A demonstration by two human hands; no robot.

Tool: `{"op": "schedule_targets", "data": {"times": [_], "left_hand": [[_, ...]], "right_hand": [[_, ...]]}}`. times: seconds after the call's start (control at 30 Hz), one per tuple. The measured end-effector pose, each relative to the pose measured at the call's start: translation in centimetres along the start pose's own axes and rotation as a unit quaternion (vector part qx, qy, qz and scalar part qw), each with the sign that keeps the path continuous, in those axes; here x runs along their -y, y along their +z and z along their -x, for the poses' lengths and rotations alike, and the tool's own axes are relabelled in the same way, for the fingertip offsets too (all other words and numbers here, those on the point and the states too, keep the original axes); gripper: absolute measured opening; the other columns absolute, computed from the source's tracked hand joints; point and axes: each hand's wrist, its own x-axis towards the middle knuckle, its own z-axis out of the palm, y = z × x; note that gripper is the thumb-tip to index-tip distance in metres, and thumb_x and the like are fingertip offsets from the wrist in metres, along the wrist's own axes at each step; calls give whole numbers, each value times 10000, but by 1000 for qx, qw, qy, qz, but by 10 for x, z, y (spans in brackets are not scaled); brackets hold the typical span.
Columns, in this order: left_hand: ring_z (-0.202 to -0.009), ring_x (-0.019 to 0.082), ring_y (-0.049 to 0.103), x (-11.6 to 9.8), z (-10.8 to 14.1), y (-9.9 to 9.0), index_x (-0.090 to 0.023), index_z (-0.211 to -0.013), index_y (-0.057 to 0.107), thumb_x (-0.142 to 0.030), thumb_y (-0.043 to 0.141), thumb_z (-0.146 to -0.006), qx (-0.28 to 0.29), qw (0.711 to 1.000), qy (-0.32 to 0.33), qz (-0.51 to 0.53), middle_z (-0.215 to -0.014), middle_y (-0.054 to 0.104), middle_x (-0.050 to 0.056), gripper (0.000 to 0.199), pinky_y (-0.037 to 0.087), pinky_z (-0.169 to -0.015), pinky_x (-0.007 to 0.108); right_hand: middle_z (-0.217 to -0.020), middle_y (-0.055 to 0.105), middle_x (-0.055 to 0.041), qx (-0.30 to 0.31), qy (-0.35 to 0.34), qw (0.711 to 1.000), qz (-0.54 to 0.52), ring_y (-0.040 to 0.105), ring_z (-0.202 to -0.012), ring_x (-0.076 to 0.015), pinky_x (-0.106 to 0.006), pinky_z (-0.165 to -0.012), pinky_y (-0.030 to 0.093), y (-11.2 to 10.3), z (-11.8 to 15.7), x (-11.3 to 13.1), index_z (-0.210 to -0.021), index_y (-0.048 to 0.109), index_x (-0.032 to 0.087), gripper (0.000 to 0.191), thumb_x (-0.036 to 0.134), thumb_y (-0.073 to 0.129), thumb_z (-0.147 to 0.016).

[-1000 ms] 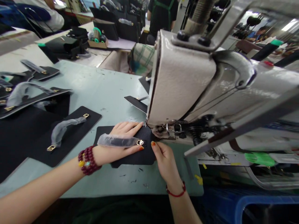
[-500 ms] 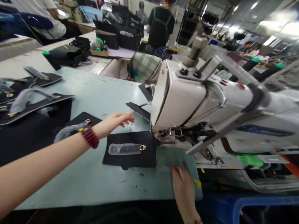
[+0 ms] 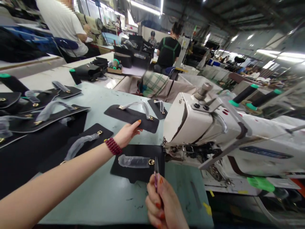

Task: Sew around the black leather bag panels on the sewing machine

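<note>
The left hand (image 3: 130, 135), earlier empty, now grips the 6 o'clock edge of the rear handled panel (image 3: 116, 113). That panel, previously partly hidden by the machine head (image 3: 190, 122), lies shifted toward 9 o'clock. The right hand (image 3: 164, 202), formerly palm-down on the table (image 3: 95, 197), is raised, holding snips (image 3: 156, 173), tips toward 12 o'clock.

We get cool, fairly even light from long white ceiling tubes (image 3: 145, 7), overexposed at upper right beneath a dim roof. Highlights glint on the glossy white sewing machine (image 3: 190, 116); a soft sheen lies on the pale green tabletop (image 3: 95, 200). Our view smears and stretches towards the edges, and the far background looks soft, its details indistinct.
</note>
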Motion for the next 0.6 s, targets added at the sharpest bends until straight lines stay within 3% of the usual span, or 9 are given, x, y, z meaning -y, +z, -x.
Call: {"op": "schedule_targets", "data": {"times": [0.1,0.2,0.37,0.5,0.6], "left_hand": [[-651,114,602,-8,25,-14,-106,-774,685,-569,732,-746,-40,994,-46,91,-760,697,78,467,506,-606,224],[-644,126,571,-14,40,-13,-112,-719,695,-538,829,-663,-69,980,-86,168,-703,670,52,450,491,-628,248],[-704,171,602,-15,46,-16,-127,-634,702,-588,818,-656,-82,985,-90,123,-713,704,78,476,498,-708,288],[-732,221,620,-30,9,-18,-161,-621,690,-609,728,-760,-45,998,-23,-32,-632,666,43,471,496,-705,304],[-860,270,652,-52,-47,1,-176,-620,661,-551,754,-759,20,996,49,-75,-659,677,47,411,516,-780,325]], "right_hand": [[-582,383,114,32,28,991,-123,185,-402,1,-96,-337,195,23,-28,4,-952,580,170,433,441,862,-766],[-604,370,113,49,41,976,-208,241,-414,10,-80,-347,184,30,-50,6,-944,574,144,412,354,879,-763],[-578,322,115,22,20,964,-263,249,-402,2,-73,-351,182,34,-73,7,-880,543,149,277,330,752,-902],[-560,350,123,43,19,978,-203,182,-394,-15,-103,-347,161,28,-60,1,-919,542,197,384,410,840,-802],[-505,363,114,85,54,994,-44,200,-382,-33,-137,-376,176,-3,-26,-11,-872,537,208,477,607,783,-785]]}}
